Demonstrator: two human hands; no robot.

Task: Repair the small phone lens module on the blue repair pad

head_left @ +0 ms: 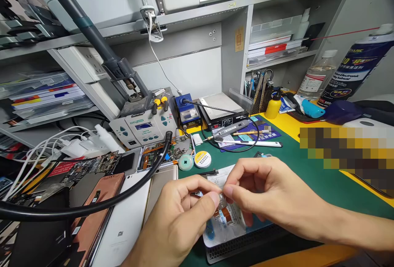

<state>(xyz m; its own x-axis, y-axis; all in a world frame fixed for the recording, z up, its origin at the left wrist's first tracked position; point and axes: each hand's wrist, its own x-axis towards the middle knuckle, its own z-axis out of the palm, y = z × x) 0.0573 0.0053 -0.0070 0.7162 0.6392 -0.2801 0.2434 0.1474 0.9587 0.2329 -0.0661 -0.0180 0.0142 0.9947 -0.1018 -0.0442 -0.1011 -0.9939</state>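
Through the head camera I have both hands close together over a white packet. My left hand has its thumb and forefinger clamped on a small silvery piece. The fingers of my right hand come close together at the piece's upper edge; whether they grip it too, I cannot tell. Just below the fingertips shows an orange ribbon; I cannot see whether it joins the piece. Under the fingers, the packet lies over a black grille on the green tabletop. I judge a light pinch best: steady the piece by its edges with the left, make only small moves with the right, and spare the ribbon any crease or tug.
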